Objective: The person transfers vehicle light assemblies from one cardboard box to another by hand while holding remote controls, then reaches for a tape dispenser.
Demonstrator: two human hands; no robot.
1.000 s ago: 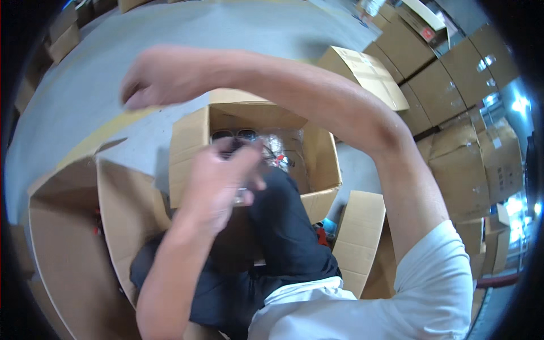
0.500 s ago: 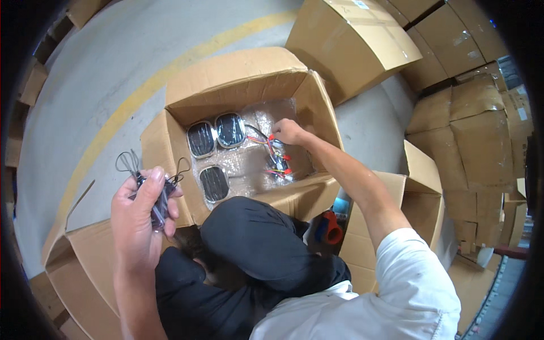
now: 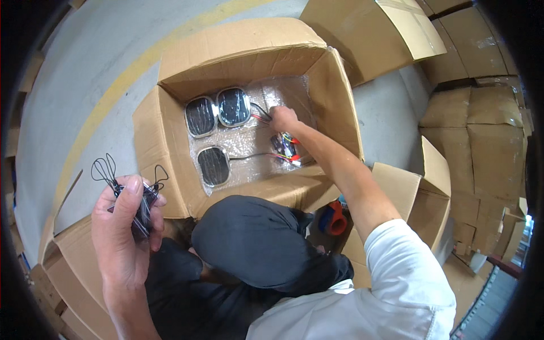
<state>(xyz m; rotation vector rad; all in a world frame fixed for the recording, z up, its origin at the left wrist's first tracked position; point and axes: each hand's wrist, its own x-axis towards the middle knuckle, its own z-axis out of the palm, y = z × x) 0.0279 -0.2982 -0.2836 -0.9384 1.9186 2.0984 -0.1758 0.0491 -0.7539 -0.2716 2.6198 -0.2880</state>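
Note:
My left hand (image 3: 127, 221) is raised to the left of the open carton (image 3: 243, 37). It is closed around small dark pieces (image 3: 143, 218) in shiny plastic, from which thin black looped cords (image 3: 106, 170) stick out. Inside the carton, my right hand (image 3: 283, 119) is closed at the end of black and red wires (image 3: 260, 116); its fingertips are partly hidden. These wires lead from the upper rounded square panels (image 3: 233, 106) (image 3: 200, 117). A third panel (image 3: 213, 166) lies nearer me, its lead running to a small dark packet with red connectors (image 3: 286, 148).
Clear bubble wrap (image 3: 249, 139) lines the carton floor. Another open carton (image 3: 405, 195) stands at right, with a red tape dispenser (image 3: 335, 220) beside my knee. A large carton (image 3: 368, 37) stands behind, and stacked cartons (image 3: 470, 136) rise at right. Carton flaps (image 3: 79, 255) lie at lower left.
My right hand has shifted slightly left and up from the red connector, onto the wires of the upper panels. My left hand, still holding the dark pieces, sits lower and farther left. The view has tilted slightly.

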